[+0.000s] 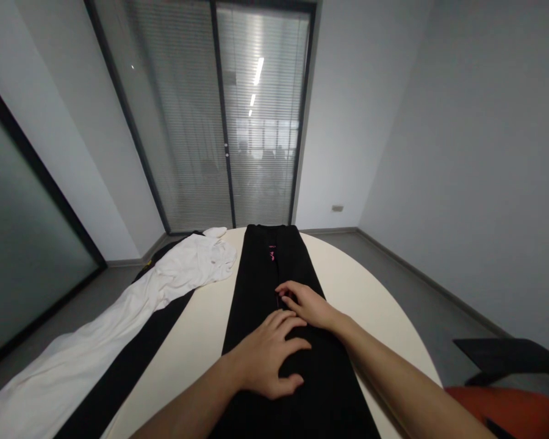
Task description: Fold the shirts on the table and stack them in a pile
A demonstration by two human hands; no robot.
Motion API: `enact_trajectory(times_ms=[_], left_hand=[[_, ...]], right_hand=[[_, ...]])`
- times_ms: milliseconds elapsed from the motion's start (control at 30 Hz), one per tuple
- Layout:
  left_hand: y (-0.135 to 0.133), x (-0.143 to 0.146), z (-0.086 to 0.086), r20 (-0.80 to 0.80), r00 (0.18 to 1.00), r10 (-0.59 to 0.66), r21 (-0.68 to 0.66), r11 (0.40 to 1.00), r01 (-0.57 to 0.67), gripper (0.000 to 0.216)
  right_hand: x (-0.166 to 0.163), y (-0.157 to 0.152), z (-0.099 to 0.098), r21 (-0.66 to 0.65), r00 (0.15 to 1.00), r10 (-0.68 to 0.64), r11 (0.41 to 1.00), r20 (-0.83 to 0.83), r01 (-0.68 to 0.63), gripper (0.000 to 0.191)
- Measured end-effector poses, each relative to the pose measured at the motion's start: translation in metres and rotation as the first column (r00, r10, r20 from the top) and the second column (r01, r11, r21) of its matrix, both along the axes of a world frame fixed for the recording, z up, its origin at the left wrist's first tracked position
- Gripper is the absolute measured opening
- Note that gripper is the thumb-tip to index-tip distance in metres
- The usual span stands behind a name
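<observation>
A black garment [254, 292] lies lengthwise before me, its two sides folded in towards the middle. Pink print [271, 253] shows in the narrow gap between the folded sides, near the far end. My left hand [269, 350] rests palm down on the black cloth, left of the middle, with the fingers spread and the thumb apart. Just beyond it, my right hand [304, 302] touches the garment by the central gap. Its fingers are loosely bent, with space between them and the thumb, and I see no cloth gripped in them.
The garment lies on a round cream table [348, 268]. At the left, a long white garment [183, 262] lies over black cloth [141, 341] and hangs past the table's edge. A chair with an orange seat [503, 405] stands at the lower right. Beyond is a glass partition [265, 164].
</observation>
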State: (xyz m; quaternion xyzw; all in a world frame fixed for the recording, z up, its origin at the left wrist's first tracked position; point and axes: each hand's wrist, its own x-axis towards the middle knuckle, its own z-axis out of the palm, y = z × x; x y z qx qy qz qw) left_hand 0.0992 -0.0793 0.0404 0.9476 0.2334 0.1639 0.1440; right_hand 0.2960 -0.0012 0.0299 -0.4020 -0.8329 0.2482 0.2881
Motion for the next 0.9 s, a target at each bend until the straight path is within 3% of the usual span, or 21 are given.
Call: enact_trajectory(times_ms=[200, 467, 733, 900], left_hand=[[0.004, -0.003, 0.003, -0.106, 0.994, -0.011, -0.103, 0.995, 0.0, 0.068], [0.008, -0.003, 0.007, -0.146, 0.989, -0.028, -0.122, 0.992, 0.01, 0.071], [0.008, -0.003, 0.007, -0.148, 0.989, -0.022, -0.128, 0.992, 0.003, 0.072], [0.009, -0.003, 0.006, -0.155, 0.987, -0.035, -0.129, 0.992, 0.015, 0.073]], right_hand=[[-0.012, 0.062, -0.004, 0.089, 0.976, -0.189, 0.98, 0.107, 0.18, 0.026], [-0.04, 0.127, 0.001, 0.078, 0.939, -0.218, 0.976, 0.267, 0.204, 0.038], [-0.036, 0.14, -0.01, 0.102, 0.887, -0.37, 0.929, 0.277, 0.356, 0.046], [-0.031, 0.133, -0.015, 0.158, 0.899, -0.297, 0.953, 0.321, 0.258, 0.041]])
